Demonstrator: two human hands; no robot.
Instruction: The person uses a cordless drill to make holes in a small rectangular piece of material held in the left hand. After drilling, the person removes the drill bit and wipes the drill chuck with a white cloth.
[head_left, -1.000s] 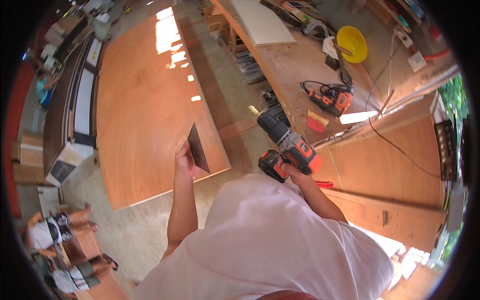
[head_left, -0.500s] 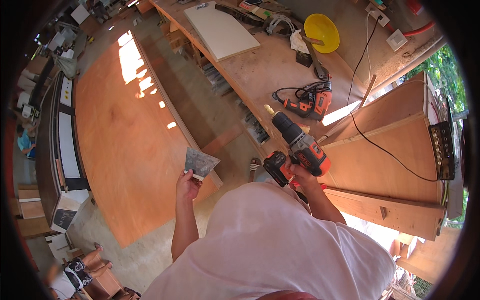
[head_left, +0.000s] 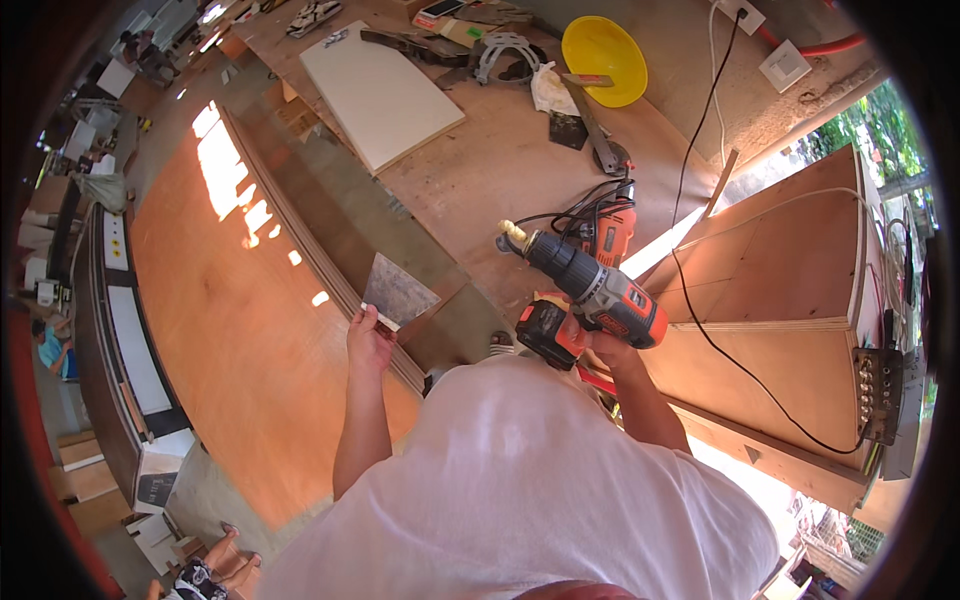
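Note:
My left hand [head_left: 368, 348] grips a wide metal scraper [head_left: 398, 288] by its light narrow handle, with the flared grey blade over the gap beside a large plywood panel [head_left: 240, 370]. My right hand [head_left: 610, 345] is closed on the grip of an orange-and-black cordless drill [head_left: 615, 305], its yellowish bit pointing up and to the left. Just beyond the drill, on the wooden workbench [head_left: 465, 205], lies a second orange power tool [head_left: 613, 235] with a coiled black cord, partly hidden by the drill.
The bench holds a white board [head_left: 375, 90], a yellow hard hat [head_left: 605, 55] and assorted tools. A plywood box [head_left: 760, 265] stands at right, a cord draped across it. At left are a dark long cabinet [head_left: 105, 340] and people [head_left: 55, 350] at the edges.
My view has swung toward the bench, so the panel shows farther left and lower. The scraper has turned to show its flat face. The drill has come nearer the bench's power tool.

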